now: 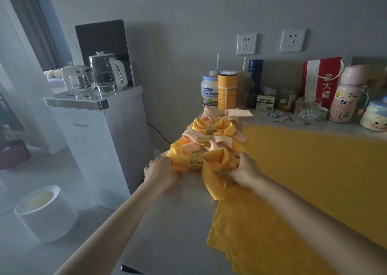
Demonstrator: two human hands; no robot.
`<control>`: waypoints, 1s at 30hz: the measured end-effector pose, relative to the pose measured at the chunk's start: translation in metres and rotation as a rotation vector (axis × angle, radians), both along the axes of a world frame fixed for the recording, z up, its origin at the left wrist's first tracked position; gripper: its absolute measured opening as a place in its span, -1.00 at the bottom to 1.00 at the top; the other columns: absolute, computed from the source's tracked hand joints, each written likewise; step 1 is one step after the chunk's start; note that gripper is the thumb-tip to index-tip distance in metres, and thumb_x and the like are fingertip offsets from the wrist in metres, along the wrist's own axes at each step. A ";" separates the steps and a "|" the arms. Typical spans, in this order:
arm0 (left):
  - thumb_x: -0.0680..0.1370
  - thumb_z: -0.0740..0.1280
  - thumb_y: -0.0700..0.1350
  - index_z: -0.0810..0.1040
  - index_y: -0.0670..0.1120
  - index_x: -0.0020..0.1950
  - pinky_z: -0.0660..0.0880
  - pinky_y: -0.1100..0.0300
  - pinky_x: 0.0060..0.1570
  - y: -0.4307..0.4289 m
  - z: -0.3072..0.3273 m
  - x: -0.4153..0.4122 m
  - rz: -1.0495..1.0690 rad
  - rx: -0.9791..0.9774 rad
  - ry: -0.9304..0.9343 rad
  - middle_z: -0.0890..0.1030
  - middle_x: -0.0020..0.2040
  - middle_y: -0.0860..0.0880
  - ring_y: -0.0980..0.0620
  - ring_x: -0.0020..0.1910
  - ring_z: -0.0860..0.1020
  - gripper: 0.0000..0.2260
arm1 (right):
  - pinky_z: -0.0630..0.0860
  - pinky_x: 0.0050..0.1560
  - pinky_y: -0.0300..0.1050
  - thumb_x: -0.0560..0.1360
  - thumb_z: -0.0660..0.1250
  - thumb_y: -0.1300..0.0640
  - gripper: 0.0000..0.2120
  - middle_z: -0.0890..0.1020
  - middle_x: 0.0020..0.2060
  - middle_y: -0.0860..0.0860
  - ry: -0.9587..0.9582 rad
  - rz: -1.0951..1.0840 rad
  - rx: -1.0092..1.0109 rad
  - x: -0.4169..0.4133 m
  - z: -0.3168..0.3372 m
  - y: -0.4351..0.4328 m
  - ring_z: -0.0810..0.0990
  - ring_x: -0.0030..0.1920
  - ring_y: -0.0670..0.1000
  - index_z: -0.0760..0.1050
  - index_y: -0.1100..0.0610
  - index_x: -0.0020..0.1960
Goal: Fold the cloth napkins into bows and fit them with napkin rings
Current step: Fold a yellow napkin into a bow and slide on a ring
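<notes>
Landmark: we take the gold ring (196,162), cinched round the middle of the yellow bow (218,159); everything below is placed from it.
Yellow bow: it sits on the counter (178,222) with the gold ring at its waist and one wing puffing out to each side.
Long axis: it runs straight across us, left to right through the gold ring, so each wing points at a hand.
Left hand (161,169): just left of the gold ring, fingers curled round the left wing and holding it.
Right hand (244,171): a little further out on the right of the gold ring, fingers wrapped over the right wing and gripping it.
Nearer hand: neither by much, though the left sits tighter in on the gold ring.
Tail (213,187): it drops from just right of the gold ring toward us, loose on the counter.
Finished bows (222,126): three ringed ones line up directly beyond the gold ring, peach, yellow, peach.
Yellow cloth (314,170): spread flat, well to the right of the gold ring and running back toward us.
Our read: this looks like the shaping stage, ring on and wings being evened.
What it turns on: we reckon any pull must go outward along that axis, both hands together, or the gold ring slides off-centre.
</notes>
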State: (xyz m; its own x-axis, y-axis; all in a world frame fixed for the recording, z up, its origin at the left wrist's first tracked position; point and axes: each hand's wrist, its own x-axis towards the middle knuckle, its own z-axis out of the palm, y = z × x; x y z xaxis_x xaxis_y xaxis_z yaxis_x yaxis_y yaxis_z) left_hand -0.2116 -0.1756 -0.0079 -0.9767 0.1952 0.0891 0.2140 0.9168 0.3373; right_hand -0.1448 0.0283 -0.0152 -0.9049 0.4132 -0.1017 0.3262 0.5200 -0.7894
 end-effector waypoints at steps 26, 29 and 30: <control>0.22 -0.04 0.54 -0.06 0.04 0.55 -0.34 -0.09 0.44 0.197 -0.014 0.240 -0.822 -0.145 -0.196 -0.17 0.56 -0.03 0.00 0.51 -0.28 0.00 | 0.31 0.28 -0.19 0.53 0.28 -0.04 -0.60 0.42 0.33 -0.04 -0.022 0.033 0.496 0.227 -0.006 0.182 0.38 0.35 -0.02 0.38 0.04 0.34; 0.41 0.14 0.44 -0.04 0.06 0.55 -0.34 -0.09 0.45 0.212 -0.014 0.251 -0.863 -0.150 -0.196 -0.18 0.56 -0.02 0.03 0.51 -0.27 -0.15 | 0.23 0.36 -0.19 0.47 0.23 -0.26 -0.42 0.30 0.42 -0.11 -0.097 0.050 0.460 0.262 -0.001 0.207 0.28 0.40 -0.09 0.30 -0.01 0.40; 0.45 0.16 0.39 -0.04 0.06 0.55 -0.33 -0.08 0.45 0.212 -0.015 0.250 -0.859 -0.146 -0.197 -0.18 0.56 -0.03 0.03 0.52 -0.26 -0.20 | 0.23 0.35 -0.20 0.36 0.19 -0.43 -0.27 0.28 0.39 -0.17 -0.087 0.066 0.422 0.266 0.000 0.210 0.27 0.38 -0.13 0.30 -0.03 0.39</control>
State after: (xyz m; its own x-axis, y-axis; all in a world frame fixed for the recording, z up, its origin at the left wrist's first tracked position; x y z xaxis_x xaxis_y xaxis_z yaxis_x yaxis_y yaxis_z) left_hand 0.0387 0.0361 -0.0228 -0.4829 0.8631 -0.1480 0.7975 0.5032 0.3327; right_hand 0.1212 0.2386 -0.0147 -0.9264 0.3764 -0.0132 0.3371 0.8130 -0.4748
